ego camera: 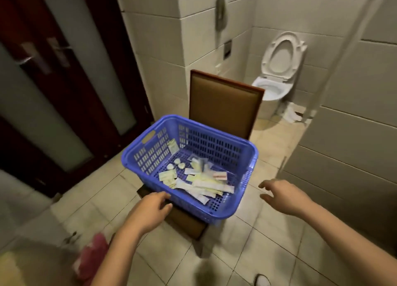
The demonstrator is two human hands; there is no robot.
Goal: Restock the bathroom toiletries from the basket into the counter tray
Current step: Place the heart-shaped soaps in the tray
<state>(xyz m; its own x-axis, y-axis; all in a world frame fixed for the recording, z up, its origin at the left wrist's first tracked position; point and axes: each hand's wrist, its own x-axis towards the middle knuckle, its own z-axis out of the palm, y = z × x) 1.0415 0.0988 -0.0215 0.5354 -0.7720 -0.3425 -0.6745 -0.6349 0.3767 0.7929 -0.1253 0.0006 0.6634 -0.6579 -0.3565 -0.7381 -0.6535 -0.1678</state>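
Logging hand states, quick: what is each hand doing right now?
Left hand: open, fingers at the basket's near rim, holding nothing.
Right hand: open, fingers spread, apart from the basket.

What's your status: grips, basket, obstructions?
Left grip open, at the blue perforated plastic basket's near rim. Right grip open, clear of it. White toiletry sachets inside; counter tray out of view.

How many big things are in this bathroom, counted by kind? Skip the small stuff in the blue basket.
Basket: 1
Chair: 1
Toilet: 1
Wall phone: 1
Hands: 2, left hand and right hand
Total: 6
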